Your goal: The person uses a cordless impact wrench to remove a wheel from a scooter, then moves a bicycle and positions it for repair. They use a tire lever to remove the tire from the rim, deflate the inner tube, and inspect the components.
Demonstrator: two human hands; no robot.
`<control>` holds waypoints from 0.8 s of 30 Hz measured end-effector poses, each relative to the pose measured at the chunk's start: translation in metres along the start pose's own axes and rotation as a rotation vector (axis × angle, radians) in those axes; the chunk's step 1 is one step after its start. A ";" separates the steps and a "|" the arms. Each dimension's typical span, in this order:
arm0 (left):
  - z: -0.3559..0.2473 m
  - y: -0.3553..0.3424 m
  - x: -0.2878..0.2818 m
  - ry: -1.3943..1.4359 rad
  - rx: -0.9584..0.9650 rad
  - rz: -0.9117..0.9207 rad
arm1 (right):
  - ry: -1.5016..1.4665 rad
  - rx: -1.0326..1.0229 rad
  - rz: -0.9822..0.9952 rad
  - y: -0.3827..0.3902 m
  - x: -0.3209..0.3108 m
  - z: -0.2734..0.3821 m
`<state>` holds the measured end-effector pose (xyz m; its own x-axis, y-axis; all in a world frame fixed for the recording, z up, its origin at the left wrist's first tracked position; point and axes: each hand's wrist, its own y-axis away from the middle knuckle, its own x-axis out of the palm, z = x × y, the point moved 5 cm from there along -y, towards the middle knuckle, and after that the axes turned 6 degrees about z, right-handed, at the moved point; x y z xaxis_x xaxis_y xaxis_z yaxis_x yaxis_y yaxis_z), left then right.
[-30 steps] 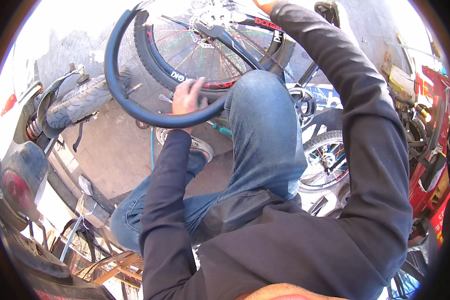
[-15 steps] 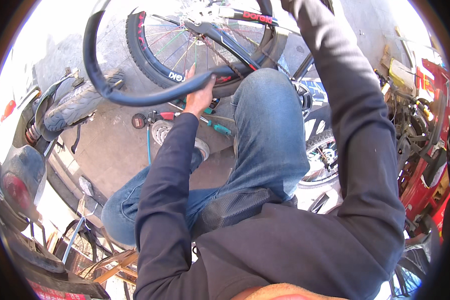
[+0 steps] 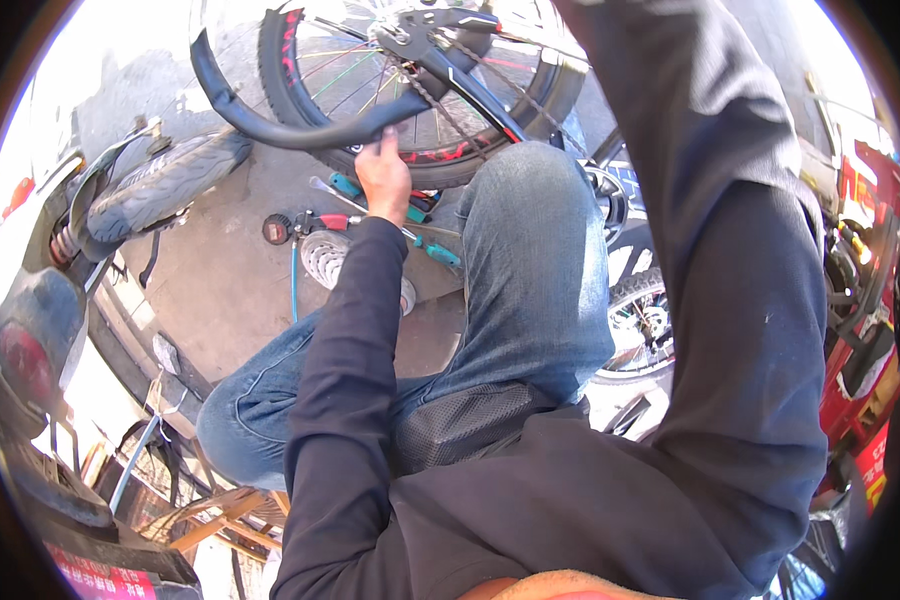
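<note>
My left hand (image 3: 383, 178) is closed on a black, rounded inner tube (image 3: 295, 136), its thumb lying against the tube's near side. The tube curves out to the left and runs up past the top edge. On the right, it crosses in front of a bicycle's rear wheel (image 3: 280, 95), which has a knobbly black tyre and coloured spokes. A chain and a black frame stay (image 3: 470, 92) pass over that wheel. My right arm (image 3: 705, 120) reaches up and beyond the top edge, so the right hand is out of sight.
Below my left hand lie teal-handled screwdrivers (image 3: 438, 252) and a red inflator with a round gauge (image 3: 277, 229). A motorcycle wheel (image 3: 165, 190) stands at the left. Another bicycle wheel (image 3: 642, 320) is beyond my knee. Red metalwork and parts (image 3: 875, 340) crowd the right.
My left hand has moved up and slightly left, carrying the tube farther away from me over the wheel. My right arm has shifted, and its hand has stayed out of sight.
</note>
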<state>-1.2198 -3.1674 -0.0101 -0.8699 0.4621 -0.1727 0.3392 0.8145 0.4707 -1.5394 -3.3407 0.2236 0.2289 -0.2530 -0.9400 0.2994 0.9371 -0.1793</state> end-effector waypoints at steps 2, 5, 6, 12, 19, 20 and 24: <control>0.007 0.014 -0.014 -0.276 0.352 -0.142 | -0.086 0.006 0.212 0.031 0.032 -0.037; 0.007 0.043 -0.035 -0.537 0.553 -0.229 | -0.199 0.022 0.287 0.078 0.067 -0.063; 0.012 0.049 -0.049 -0.591 0.496 -0.239 | -0.233 0.055 0.299 0.095 0.058 -0.037; -0.013 0.027 -0.061 0.201 0.225 -0.114 | 0.172 0.319 -0.196 0.105 0.086 -0.057; -0.089 -0.111 -0.147 0.770 0.023 0.011 | 0.148 0.280 -0.129 0.081 0.104 -0.059; -0.093 -0.135 -0.162 0.702 0.007 0.167 | 0.141 0.267 -0.119 0.077 0.106 -0.055; -0.173 -0.122 -0.139 0.615 0.387 0.235 | 0.168 0.261 -0.091 0.070 0.105 -0.068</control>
<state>-1.2028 -3.3918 0.1062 -0.7636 0.4523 0.4607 0.5428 0.8361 0.0789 -1.5574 -3.2855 0.0930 0.0411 -0.2694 -0.9622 0.5443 0.8136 -0.2045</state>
